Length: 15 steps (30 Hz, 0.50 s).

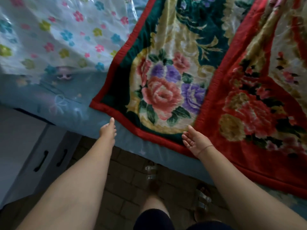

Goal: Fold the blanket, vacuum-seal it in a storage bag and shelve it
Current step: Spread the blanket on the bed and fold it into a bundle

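A thick floral blanket [179, 67] with a red border lies spread over the bed, its near corner at the bed's edge. To its left lies a clear plastic storage bag [54, 34] printed with coloured flowers. My left hand [108, 129] reaches forward, fingers straight, its fingertips just short of the blanket's red hem. My right hand [193, 141] hovers with the palm turned inward and fingers relaxed, over the blanket's near edge. Neither hand holds anything.
The bed carries a light blue sheet [49, 100]. A pale cabinet with two dark handles [41, 161] stands at the left. Below me are a brown tiled floor [126, 176] and my sandalled feet [201, 201].
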Each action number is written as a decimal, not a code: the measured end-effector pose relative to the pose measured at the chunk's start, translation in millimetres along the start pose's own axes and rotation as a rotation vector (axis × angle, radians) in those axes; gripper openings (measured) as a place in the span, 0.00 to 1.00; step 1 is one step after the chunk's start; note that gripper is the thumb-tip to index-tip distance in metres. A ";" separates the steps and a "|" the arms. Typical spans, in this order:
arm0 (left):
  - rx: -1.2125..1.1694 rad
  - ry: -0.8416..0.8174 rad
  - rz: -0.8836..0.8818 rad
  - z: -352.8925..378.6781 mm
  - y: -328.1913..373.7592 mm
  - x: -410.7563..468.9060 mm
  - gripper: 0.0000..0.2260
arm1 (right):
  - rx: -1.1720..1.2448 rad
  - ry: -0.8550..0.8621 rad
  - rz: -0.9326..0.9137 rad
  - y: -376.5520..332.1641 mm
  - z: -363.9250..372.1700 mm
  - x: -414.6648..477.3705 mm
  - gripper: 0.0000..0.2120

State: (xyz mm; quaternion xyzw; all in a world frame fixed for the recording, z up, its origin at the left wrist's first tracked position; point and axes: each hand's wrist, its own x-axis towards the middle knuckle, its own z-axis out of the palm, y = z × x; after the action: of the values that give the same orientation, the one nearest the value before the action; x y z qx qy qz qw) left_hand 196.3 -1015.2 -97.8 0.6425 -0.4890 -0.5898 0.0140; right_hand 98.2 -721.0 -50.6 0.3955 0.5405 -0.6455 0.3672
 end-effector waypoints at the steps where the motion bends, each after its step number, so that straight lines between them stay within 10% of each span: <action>1: -0.035 -0.009 -0.026 -6.8 8.8 14.2 0.14 | 0.003 -0.001 0.015 5.9 16.9 1.8 0.14; 10: -0.319 -0.207 -0.111 -20.0 64.9 91.6 0.21 | -0.018 -0.024 0.061 27.3 105.6 14.4 0.15; 15: -0.024 -0.316 0.332 2.4 94.3 33.5 0.15 | -0.052 -0.148 -0.065 15.6 139.1 3.3 0.16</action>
State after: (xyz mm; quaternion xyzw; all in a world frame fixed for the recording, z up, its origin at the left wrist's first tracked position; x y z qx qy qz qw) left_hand 130.9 -1084.6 -67.4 0.4526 -0.5772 -0.6784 0.0417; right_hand 95.1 -860.9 -45.7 0.3190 0.5410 -0.6704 0.3952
